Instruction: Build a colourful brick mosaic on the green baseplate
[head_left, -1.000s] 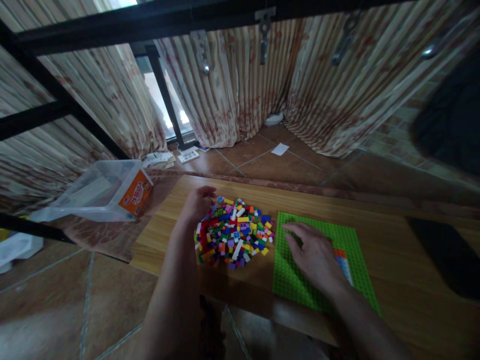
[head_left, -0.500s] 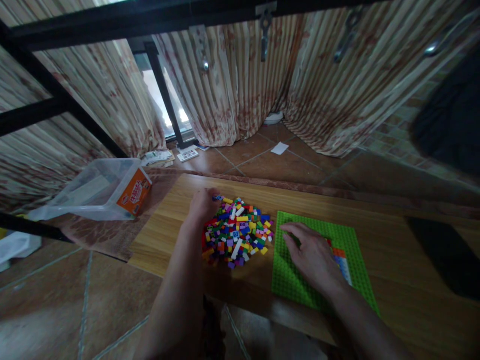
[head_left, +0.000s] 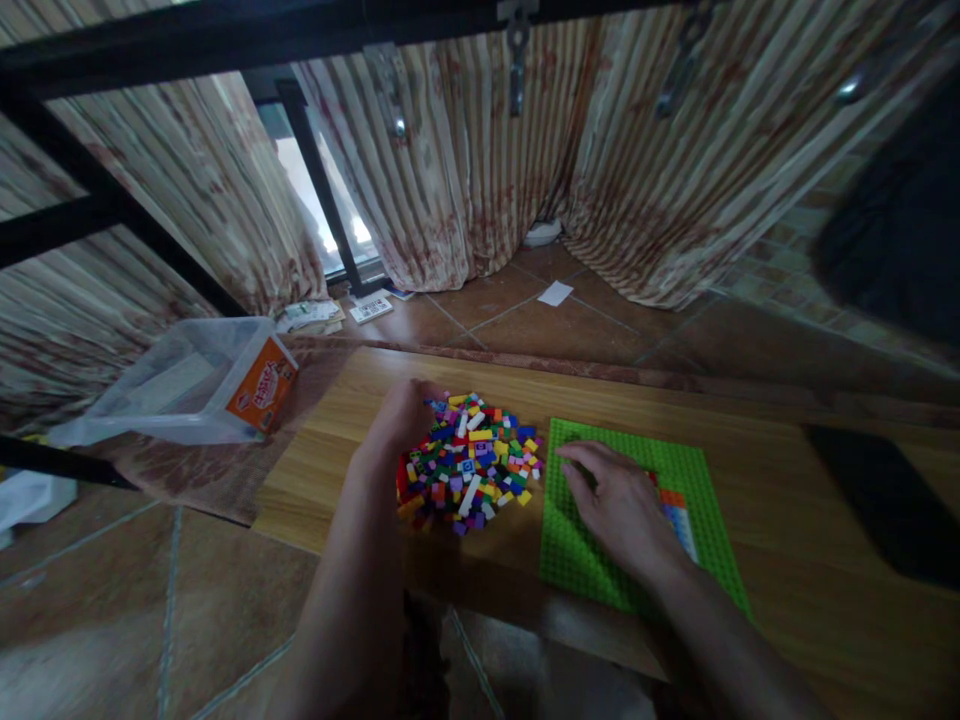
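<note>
My left hand is at the upper left edge of a heap of mixed toy building bricks. Its fingers reach down among the bricks and are mostly hidden, so I cannot make out whether they grip one. Over a green studded baseplate rests my right hand, its thumb apart from the loosely bent fingers and nothing visible between them. Partly behind that hand, a row of orange, blue and white bricks sits on the baseplate, with a bit of red beside it.
The wooden bench top carries the bricks and baseplate. A dark flat object lies at its right. A clear plastic bin with an orange label stands left of the bench. Striped curtains and a dark metal frame are beyond.
My left hand has shifted slightly at the heap's edge; a small blue brick seen by its fingertips earlier is no longer distinct. The right hand stays over the baseplate. The view has shifted slightly.
</note>
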